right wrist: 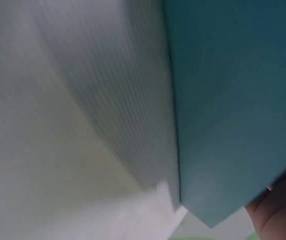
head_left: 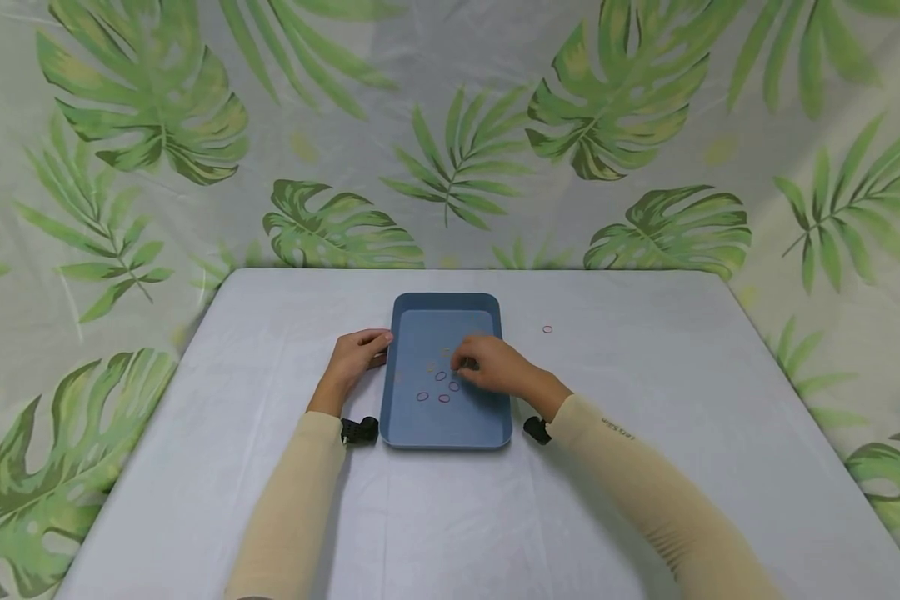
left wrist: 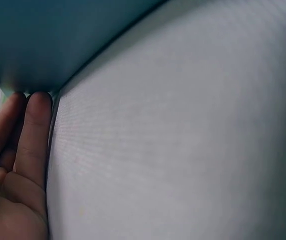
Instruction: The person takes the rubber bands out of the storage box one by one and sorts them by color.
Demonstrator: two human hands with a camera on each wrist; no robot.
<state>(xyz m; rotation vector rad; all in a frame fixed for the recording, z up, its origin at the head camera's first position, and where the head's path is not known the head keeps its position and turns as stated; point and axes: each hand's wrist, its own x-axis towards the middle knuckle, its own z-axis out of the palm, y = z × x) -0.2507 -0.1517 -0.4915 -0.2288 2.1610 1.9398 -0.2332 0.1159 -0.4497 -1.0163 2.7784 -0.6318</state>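
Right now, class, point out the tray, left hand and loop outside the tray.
Tray point(head_left: 446, 425): head view, bare near floor.
Left hand point(head_left: 354, 354): head view, middle of the hand.
Loop point(head_left: 547, 332): head view, near edge.

Anything the right fingers point(head_left: 466, 345) may pinch is too small to tell.

The white table point(head_left: 645, 358) carries a blue tray point(head_left: 412, 429) and a small red ring point(head_left: 547, 329).

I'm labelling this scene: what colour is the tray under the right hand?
The tray is muted blue; the head view shows it best.
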